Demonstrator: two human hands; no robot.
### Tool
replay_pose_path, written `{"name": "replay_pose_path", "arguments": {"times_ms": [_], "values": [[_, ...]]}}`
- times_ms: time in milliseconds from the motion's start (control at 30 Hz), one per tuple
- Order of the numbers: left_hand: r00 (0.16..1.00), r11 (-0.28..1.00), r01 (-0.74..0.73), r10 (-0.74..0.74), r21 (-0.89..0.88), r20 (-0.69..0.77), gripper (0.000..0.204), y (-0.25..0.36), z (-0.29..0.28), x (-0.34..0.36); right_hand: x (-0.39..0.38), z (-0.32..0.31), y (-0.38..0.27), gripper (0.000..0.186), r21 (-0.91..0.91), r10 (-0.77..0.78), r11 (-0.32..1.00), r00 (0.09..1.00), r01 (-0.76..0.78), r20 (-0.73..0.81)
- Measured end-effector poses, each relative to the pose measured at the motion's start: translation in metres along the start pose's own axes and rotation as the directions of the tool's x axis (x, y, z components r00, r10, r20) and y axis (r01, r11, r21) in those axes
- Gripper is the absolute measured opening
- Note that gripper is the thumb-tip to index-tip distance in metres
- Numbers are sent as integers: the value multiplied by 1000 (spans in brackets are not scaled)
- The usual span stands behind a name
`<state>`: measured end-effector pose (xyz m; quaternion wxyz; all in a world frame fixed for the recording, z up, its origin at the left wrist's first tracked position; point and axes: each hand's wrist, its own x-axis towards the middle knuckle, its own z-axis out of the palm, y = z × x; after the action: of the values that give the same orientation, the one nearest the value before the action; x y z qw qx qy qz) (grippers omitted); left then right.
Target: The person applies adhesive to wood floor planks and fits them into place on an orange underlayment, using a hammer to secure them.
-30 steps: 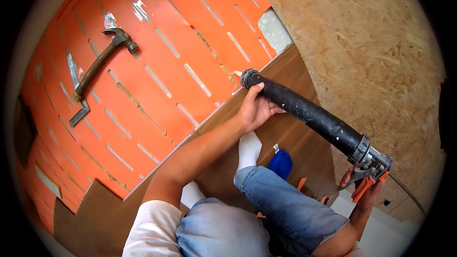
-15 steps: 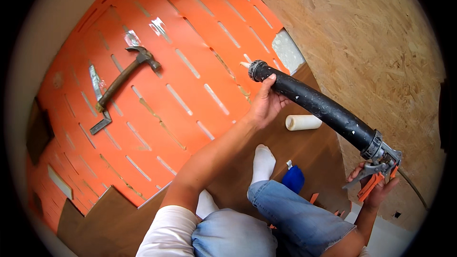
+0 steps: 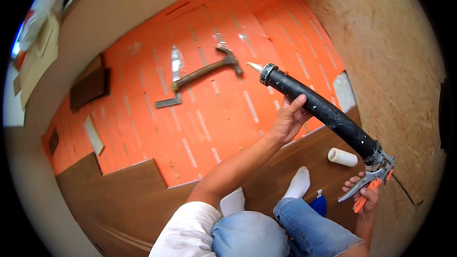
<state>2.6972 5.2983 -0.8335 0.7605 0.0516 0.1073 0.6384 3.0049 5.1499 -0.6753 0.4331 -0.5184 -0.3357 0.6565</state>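
A long black caulking gun [image 3: 328, 114] lies slantwise in front of me, its pale nozzle pointing to the upper left above an orange slotted floor mat [image 3: 228, 123]. My left hand [image 3: 291, 119] is closed around the front part of its barrel, thumb on top. At the rear end, my right hand [image 3: 365, 196] is closed on the orange handle, with the silver trigger lever in front of the fingers. Beyond the nozzle, on the mat, rests a claw hammer [image 3: 202, 74]. Next to the hammer's handle end is a bent metal bar [image 3: 170, 101].
Brown wood planks [image 3: 128, 190] cover the floor under my feet, with a stepped edge against the mat. A white roll [image 3: 342, 157] and a blue item [image 3: 319, 205] lie at right. Board pieces [image 3: 89, 88] rest at left by the wall [image 3: 124, 14]. Chipboard [image 3: 395, 66] spans the right side.
My view has swung left, so the wall and the boards at left now show. The caulking gun's nozzle sits nearer the hammer. Both hands stay on the gun.
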Motion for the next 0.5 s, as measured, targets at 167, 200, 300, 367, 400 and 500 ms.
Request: {"name": "replay_pose_path", "arguments": {"times_ms": [167,200,300,367,400,500], "values": [[998,994,-52,50,92,26,42,52,-1,-61,35,32,51,58,273,185,928,949,-254,257],[994,981,-109,112,161,-10,40,72,-20,-51,78,42,77,60,318,190,898,919,-305,344],[949,935,-212,266,285,-166,34,113,-56,-31,152,81,102,59,305,172,873,826,-380,537],[872,876,-336,428,347,-236,29,139,-84,-7,187,114,94,68,287,206,870,824,-402,528],[869,874,-374,447,309,-212,28,160,-84,-5,204,141,82,81,217,168,905,775,-366,609],[782,832,-465,546,302,-301,41,240,-102,-18,262,151,105,67,-197,204,974,815,-113,542]]}}
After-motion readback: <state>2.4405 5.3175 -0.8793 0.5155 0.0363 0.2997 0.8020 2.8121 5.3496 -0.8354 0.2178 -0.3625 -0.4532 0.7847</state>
